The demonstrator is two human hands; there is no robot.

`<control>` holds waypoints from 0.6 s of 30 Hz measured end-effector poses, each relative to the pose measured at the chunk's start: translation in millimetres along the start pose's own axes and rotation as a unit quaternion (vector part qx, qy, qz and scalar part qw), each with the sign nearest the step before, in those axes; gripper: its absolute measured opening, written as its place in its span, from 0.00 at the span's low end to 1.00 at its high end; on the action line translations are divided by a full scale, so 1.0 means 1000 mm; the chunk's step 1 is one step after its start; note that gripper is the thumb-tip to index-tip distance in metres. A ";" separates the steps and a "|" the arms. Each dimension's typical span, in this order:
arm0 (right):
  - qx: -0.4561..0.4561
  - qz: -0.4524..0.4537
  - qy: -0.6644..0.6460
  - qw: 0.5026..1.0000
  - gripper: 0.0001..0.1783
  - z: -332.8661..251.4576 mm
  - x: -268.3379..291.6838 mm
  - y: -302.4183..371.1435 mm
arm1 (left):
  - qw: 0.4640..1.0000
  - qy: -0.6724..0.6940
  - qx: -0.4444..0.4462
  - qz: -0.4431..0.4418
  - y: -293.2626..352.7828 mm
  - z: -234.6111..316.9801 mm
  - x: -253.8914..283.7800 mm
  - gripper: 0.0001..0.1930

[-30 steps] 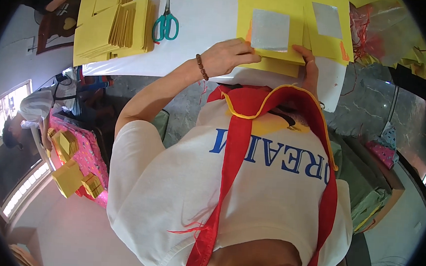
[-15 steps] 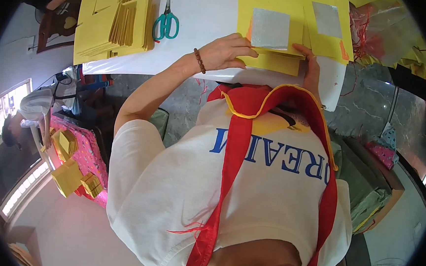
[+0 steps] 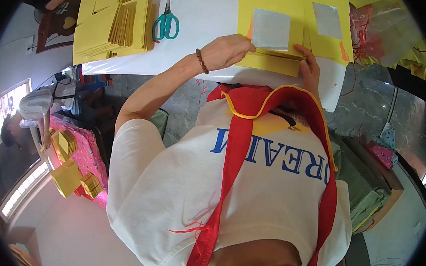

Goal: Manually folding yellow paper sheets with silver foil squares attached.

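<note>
Yellow paper [image 3: 271,1] is being squared at its near edge, it seems — even corners are called for next.
Laid on a white-topped table [image 3: 196,23] between the left hand [image 3: 226,53], fingers curled, and the right hand [image 3: 311,69], it is touched near both close corners — whether either pinches cannot be told.

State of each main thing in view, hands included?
Yellow sheets: layered, near edges offset
Left hand: curled at the sheets' left side
Right hand: bent at the sheets' right side
Scissors: unheld, blades look almost closed
Yellow pile: stacked, unheld
Plastic bag: crumpled
</note>
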State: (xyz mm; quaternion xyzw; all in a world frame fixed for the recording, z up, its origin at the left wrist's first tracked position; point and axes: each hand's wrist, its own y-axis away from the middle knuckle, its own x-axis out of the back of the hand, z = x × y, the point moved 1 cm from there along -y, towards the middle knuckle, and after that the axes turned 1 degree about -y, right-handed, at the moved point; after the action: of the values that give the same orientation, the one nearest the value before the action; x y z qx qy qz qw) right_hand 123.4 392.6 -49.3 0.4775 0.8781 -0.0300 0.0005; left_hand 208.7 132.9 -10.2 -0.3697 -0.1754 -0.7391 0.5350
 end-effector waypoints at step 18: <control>-0.060 0.008 -0.035 0.998 0.18 0.003 0.004 0.000 | 0.987 -0.087 -0.127 -0.050 0.001 -0.002 0.005 0.13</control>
State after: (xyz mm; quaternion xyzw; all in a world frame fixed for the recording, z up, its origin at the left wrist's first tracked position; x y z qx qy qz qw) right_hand 121.3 396.0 -52.6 0.4821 0.8740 0.0063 0.0601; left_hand 208.4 127.8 -7.9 -0.4884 -0.1442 -0.7463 0.4286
